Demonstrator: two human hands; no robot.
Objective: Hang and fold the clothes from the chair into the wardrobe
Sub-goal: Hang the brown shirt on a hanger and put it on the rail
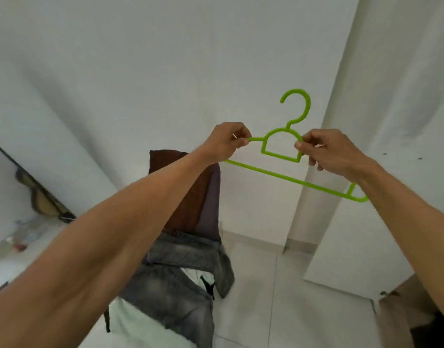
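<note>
I hold a bright green plastic hanger (pixel 283 172) up in front of the white wall, hook upward. My left hand (pixel 226 143) pinches its left shoulder arm. My right hand (pixel 328 151) grips the right side of its centre loop. Below them stands the chair (pixel 160 330), draped with a brown garment (pixel 190 194), a purple-grey one (pixel 210 204) and grey washed jeans (pixel 170 292) over a pale cloth.
A white wardrobe door (pixel 381 197) stands open at the right, with a brown interior (pixel 401 312) low in the corner. A surface at the left holds blurred bottles (pixel 17 239) and a dark bag (pixel 45 199). The floor is pale tile (pixel 278 310).
</note>
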